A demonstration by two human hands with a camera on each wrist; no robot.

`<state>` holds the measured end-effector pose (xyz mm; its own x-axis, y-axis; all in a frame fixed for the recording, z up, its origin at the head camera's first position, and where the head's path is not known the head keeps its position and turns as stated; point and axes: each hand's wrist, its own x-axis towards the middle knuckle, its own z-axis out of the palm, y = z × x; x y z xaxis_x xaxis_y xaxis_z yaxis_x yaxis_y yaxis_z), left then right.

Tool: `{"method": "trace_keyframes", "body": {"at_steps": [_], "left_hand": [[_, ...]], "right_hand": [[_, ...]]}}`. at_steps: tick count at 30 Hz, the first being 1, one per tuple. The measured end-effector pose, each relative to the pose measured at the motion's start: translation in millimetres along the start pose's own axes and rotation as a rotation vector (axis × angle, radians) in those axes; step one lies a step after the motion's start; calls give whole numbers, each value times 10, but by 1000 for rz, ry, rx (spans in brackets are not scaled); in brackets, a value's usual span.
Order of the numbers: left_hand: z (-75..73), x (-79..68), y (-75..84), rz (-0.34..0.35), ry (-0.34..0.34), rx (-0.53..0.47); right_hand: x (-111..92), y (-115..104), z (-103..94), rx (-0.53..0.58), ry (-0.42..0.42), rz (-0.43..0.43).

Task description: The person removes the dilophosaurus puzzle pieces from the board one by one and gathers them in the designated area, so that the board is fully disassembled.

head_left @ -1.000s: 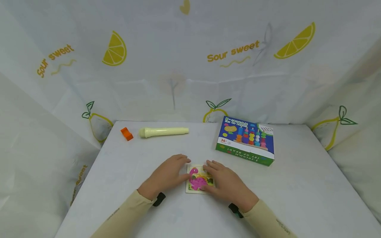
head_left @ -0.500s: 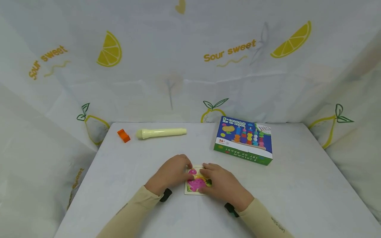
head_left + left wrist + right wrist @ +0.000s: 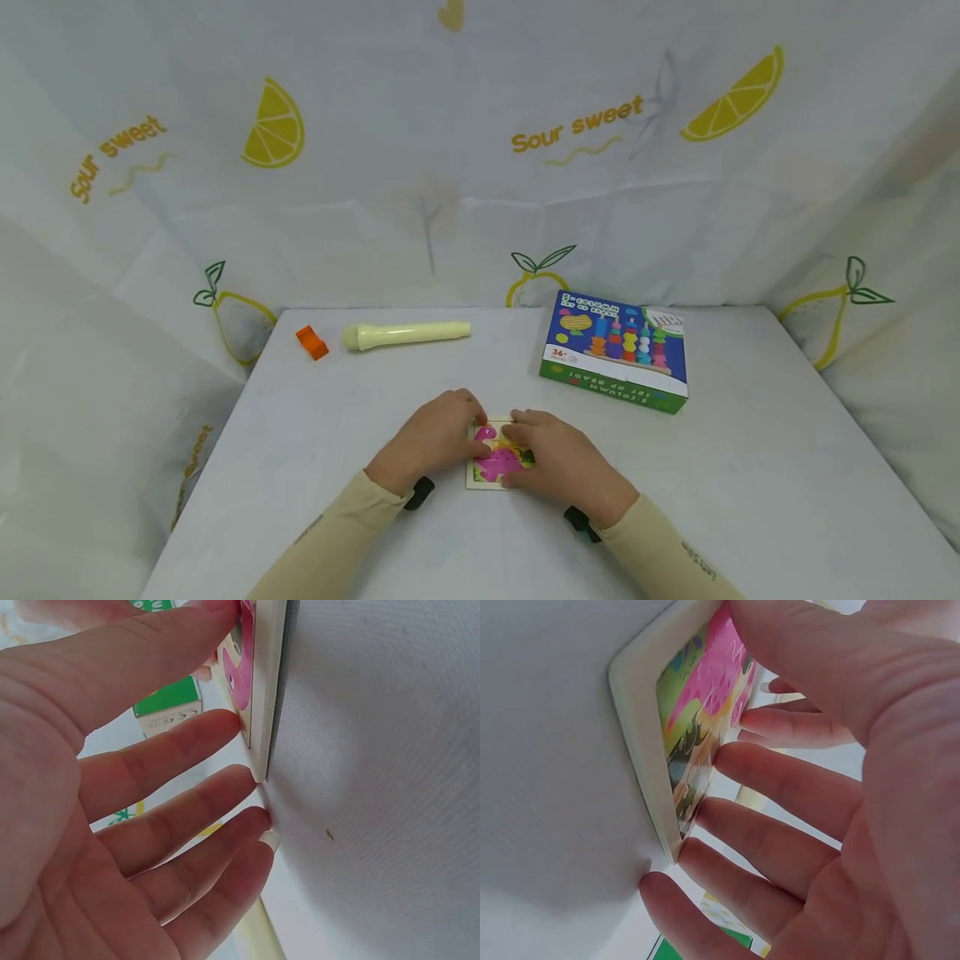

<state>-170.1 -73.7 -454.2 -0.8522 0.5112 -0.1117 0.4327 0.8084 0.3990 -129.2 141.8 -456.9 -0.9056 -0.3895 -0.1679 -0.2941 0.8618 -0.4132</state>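
A small square dinosaur jigsaw puzzle (image 3: 495,467) in a pale wooden frame lies flat on the white table, with a pink dinosaur on its face. At its left side is my left hand (image 3: 435,433); in the left wrist view the thumb and index fingertip rest on the puzzle, and the other fingers extend past its corner. From the right my right hand (image 3: 562,458) covers part of the picture. The right wrist view shows that thumb and several fingertips touching the puzzle (image 3: 712,675), with the little finger on the table beyond the frame.
Behind the hands, to the right, lies a blue and green bead-set box (image 3: 615,350). A pale yellow toy microphone (image 3: 408,334) and a small orange piece (image 3: 312,342) lie at the back left. A white printed curtain (image 3: 375,167) hangs behind the table.
My left hand has moved right, from the puzzle's left edge onto its picture. My right hand stays on the puzzle, its fingers shifted slightly. The head view has shifted slightly.
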Motion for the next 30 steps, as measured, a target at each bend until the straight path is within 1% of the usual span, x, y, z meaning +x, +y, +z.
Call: {"method": "trace_keyframes", "body": {"at_steps": [7, 12, 19, 30], "left_hand": [[56, 5, -35, 24, 39, 28], [68, 19, -51, 21, 50, 26], [72, 24, -74, 27, 52, 16], [86, 53, -94, 9, 47, 7]], "right_hand": [[15, 2, 11, -35, 18, -24], [28, -3, 2, -32, 23, -27], [33, -28, -9, -29, 17, -19], [40, -40, -27, -10, 8, 2]]}}
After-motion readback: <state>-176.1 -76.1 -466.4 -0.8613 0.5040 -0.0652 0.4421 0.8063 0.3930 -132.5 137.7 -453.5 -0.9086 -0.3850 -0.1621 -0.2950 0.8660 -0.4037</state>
